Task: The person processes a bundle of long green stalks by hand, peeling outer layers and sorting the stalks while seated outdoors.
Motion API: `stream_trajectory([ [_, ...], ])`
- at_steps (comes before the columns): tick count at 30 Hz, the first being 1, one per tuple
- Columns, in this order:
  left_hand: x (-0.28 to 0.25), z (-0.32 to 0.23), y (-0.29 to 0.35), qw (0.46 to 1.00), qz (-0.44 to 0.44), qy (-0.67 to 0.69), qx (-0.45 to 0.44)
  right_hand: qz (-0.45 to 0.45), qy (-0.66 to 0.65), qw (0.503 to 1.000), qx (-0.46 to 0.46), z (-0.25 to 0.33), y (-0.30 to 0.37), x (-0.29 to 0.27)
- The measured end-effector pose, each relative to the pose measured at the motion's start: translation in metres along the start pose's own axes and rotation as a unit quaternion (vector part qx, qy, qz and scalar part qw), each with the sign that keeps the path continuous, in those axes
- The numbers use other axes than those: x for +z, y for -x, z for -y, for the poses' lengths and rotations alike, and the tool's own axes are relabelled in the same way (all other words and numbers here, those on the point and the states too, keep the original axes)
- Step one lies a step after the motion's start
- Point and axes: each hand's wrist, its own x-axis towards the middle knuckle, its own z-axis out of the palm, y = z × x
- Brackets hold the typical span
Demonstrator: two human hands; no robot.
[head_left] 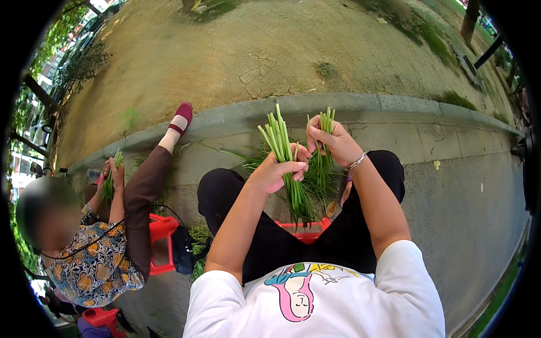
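Observation:
My left hand [277, 172] is closed around a thick bunch of chives [276, 135], pale cut ends upward and darker leaf tips hanging toward my lap. Close by on its right, my right hand [333, 143] grips a thinner bunch of chives [326, 121], also with the stem ends up; its leaves hang below the hand. The two hands are a short way apart, above the gap between my knees. More loose greens [256, 156] lie on the pavement behind my left hand, partly hidden by it.
A red plastic stool [307, 237] shows between my thighs. To the left, a seated person [96, 253] holds greens [112, 183] in both hands, one leg stretched toward the curb. A red stool [162, 242] and a dark bag [183, 250] stand between us. A stone curb [349, 102] borders cracked earth ahead.

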Motion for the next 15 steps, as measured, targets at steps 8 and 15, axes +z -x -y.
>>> stream_trajectory([
  [8, -0.005, 0.000, 0.019, 0.994, -0.066, 0.070, 0.042, -0.005, 0.007, 0.999, 0.044, -0.007, 0.010, 0.022],
  [15, -0.022, 0.006, 0.023, 0.990, -0.091, 0.074, 0.078, -0.020, -0.096, 0.993, 0.066, -0.023, 0.006, 0.018],
])
